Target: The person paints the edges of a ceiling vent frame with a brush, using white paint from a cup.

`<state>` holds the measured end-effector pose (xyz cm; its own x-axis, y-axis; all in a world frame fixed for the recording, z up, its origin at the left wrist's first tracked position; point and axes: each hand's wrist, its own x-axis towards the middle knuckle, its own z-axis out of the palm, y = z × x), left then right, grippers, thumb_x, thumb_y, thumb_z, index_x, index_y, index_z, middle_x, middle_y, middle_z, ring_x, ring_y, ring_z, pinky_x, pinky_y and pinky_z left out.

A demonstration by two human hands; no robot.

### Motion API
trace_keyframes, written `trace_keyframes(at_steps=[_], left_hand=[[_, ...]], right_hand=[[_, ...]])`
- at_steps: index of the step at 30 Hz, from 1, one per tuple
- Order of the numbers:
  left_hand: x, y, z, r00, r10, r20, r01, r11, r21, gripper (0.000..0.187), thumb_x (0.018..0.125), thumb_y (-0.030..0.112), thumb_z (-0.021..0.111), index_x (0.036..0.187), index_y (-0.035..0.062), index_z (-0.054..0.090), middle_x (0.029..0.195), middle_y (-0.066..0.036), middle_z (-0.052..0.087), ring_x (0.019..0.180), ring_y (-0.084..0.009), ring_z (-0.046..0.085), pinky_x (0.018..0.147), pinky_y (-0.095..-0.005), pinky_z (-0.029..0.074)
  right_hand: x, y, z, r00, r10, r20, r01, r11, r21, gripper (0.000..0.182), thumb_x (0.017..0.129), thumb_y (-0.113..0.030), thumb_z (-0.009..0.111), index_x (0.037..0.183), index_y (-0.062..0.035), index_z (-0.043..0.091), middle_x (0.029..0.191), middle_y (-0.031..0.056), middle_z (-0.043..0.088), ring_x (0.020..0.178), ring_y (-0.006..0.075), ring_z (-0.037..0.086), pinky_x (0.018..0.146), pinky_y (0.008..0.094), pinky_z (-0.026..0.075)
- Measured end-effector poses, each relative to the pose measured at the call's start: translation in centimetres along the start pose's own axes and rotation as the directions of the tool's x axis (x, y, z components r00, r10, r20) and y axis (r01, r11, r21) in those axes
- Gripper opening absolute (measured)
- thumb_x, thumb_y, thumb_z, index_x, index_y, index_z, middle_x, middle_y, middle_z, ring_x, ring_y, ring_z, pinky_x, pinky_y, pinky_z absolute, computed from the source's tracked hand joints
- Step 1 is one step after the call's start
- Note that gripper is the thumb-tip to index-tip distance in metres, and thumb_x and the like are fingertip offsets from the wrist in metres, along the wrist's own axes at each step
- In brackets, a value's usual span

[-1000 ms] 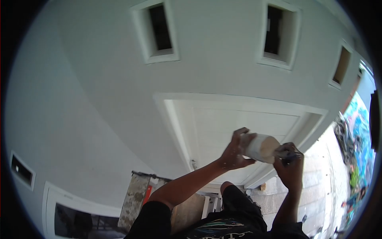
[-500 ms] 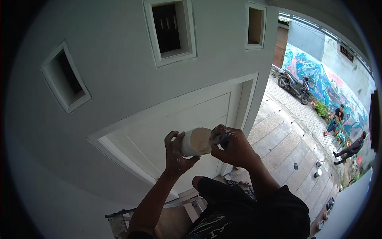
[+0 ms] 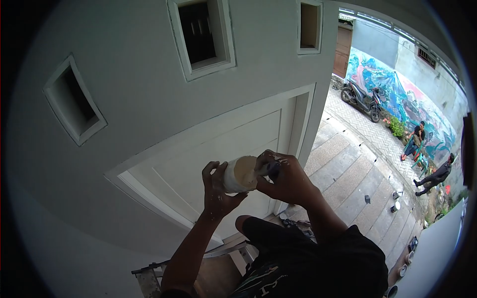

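A white tub (image 3: 229, 180) tilts toward me in front of the door, with a pale beige filling showing in its mouth. My left hand (image 3: 218, 199) is wrapped round its side, thumb underneath and fingers along the far edge. White spatters mark the skin of both hands. My right hand (image 3: 289, 181) is closed on a small dark-handled tool (image 3: 272, 169), its pale end at the right of the tub's mouth. The fingers cover most of this tool, and I cannot tell its exact kind.
Below me is a ladder (image 3: 145, 282). A white panelled door (image 3: 198, 174) and small framed wall openings (image 3: 198, 37) are ahead. Paint cans (image 3: 395, 206) stand on the paving to the right. Further off are a motorbike (image 3: 361, 99) and two people.
The view has shifted slightly, so the wall and yard sit a little further left. The right hand and its tool have moved slightly left over the tub's mouth.
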<state>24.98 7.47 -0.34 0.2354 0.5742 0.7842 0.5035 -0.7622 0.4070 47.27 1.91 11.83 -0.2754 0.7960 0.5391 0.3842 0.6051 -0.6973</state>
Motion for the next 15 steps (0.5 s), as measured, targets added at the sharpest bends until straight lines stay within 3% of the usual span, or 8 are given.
trace_keyframes(at_steps=[1, 3, 6, 8, 9, 10, 12, 15], left_hand=[[0.2, 0.2, -0.1, 1.000, 0.002, -0.004, -0.002, 1.000, -0.006, 0.105, 0.074, 0.053, 0.091, 0.147, 0.0029, 0.035, 0.139, -0.023, 0.035, 0.133, -0.0419, 0.041, 0.104, -0.0552, 0.048], [0.6, 0.6, -0.5, 0.998, 0.036, -0.048, -0.034, 0.998, 0.044, 0.107, 0.060, 0.026, 0.100, 0.146, 0.0034, 0.039, 0.141, -0.019, 0.034, 0.129, -0.0382, 0.050, 0.098, -0.0470, 0.059], [0.7, 0.7, -0.5, 0.995, 0.065, -0.081, -0.059, 0.995, 0.084, 0.106, 0.061, 0.027, 0.099, 0.145, 0.0039, 0.039, 0.140, -0.019, 0.034, 0.129, -0.0386, 0.050, 0.099, -0.0479, 0.059], [0.7, 0.9, -0.4, 0.996, 0.036, -0.076, -0.030, 0.996, 0.078, 0.106, 0.062, 0.028, 0.099, 0.145, 0.0046, 0.039, 0.140, -0.019, 0.034, 0.128, -0.0392, 0.049, 0.098, -0.0484, 0.059], [0.5, 1.2, -0.6, 0.998, 0.019, -0.063, -0.015, 0.997, 0.069, 0.105, 0.062, 0.028, 0.099, 0.145, 0.0052, 0.039, 0.139, -0.019, 0.035, 0.128, -0.0398, 0.049, 0.098, -0.0489, 0.059], [0.3, 1.1, -0.6, 0.998, -0.009, -0.060, 0.015, 0.996, 0.090, 0.105, 0.062, 0.028, 0.099, 0.145, 0.0052, 0.039, 0.139, -0.019, 0.035, 0.128, -0.0398, 0.049, 0.098, -0.0489, 0.059], [0.0, 0.3, -0.3, 0.996, -0.012, -0.088, 0.019, 0.997, 0.077, 0.106, 0.063, 0.039, 0.098, 0.144, 0.0029, 0.039, 0.136, -0.021, 0.041, 0.132, -0.0417, 0.042, 0.107, -0.0548, 0.046], [0.3, -0.2, -0.7, 0.995, -0.014, -0.100, 0.023, 0.995, 0.094, 0.107, 0.063, 0.039, 0.098, 0.145, 0.0036, 0.039, 0.137, -0.019, 0.041, 0.132, -0.0404, 0.042, 0.107, -0.0544, 0.046]], right_hand=[[0.0, 0.0, -0.1, 1.000, 0.000, 0.000, 0.000, 1.000, -0.008, 0.024, 0.082, -0.010, 0.079, 0.098, 0.0019, 0.065, 0.087, 0.0148, 0.071, 0.078, 0.0235, 0.072, 0.071, 0.0348, 0.057], [-0.1, 0.0, -0.2, 1.000, -0.011, -0.003, 0.011, 1.000, 0.012, 0.022, 0.082, -0.008, 0.078, 0.097, 0.0015, 0.065, 0.088, 0.0138, 0.070, 0.076, 0.0219, 0.071, 0.069, 0.0331, 0.056], [-0.2, 0.1, -0.9, 1.000, 0.013, -0.019, -0.012, 1.000, 0.007, 0.019, 0.082, -0.005, 0.076, 0.097, 0.0015, 0.065, 0.091, 0.0125, 0.070, 0.079, 0.0194, 0.070, 0.071, 0.0310, 0.055], [-0.2, 2.0, -0.7, 0.987, -0.087, -0.133, 0.097, 0.993, 0.074, 0.015, 0.084, -0.002, 0.072, 0.096, 0.0017, 0.064, 0.095, 0.0105, 0.070, 0.082, 0.0166, 0.069, 0.074, 0.0297, 0.055], [-0.5, 2.7, -0.4, 0.983, 0.061, -0.175, 0.002, 0.940, 0.340, 0.016, 0.085, -0.001, 0.070, 0.099, 0.0016, 0.063, 0.098, 0.0106, 0.070, 0.086, 0.0167, 0.068, 0.077, 0.0303, 0.055], [-0.8, 3.1, -0.6, 0.971, 0.165, -0.172, -0.073, 0.893, 0.444, 0.018, 0.086, 0.000, 0.068, 0.103, 0.0007, 0.060, 0.100, 0.0121, 0.070, 0.080, 0.0138, 0.066, 0.073, 0.0283, 0.055], [-1.3, 4.1, -1.2, 0.968, 0.193, -0.159, -0.061, 0.800, 0.597, 0.020, 0.088, 0.000, 0.064, 0.107, -0.0003, 0.057, 0.100, 0.0147, 0.070, 0.073, 0.0112, 0.061, 0.062, 0.0257, 0.051], [-1.7, 5.0, -0.9, 0.959, 0.210, -0.190, -0.007, 0.689, 0.725, 0.020, 0.089, 0.001, 0.061, 0.107, -0.0016, 0.055, 0.102, 0.0161, 0.070, 0.068, 0.0097, 0.057, 0.054, 0.0236, 0.045]])
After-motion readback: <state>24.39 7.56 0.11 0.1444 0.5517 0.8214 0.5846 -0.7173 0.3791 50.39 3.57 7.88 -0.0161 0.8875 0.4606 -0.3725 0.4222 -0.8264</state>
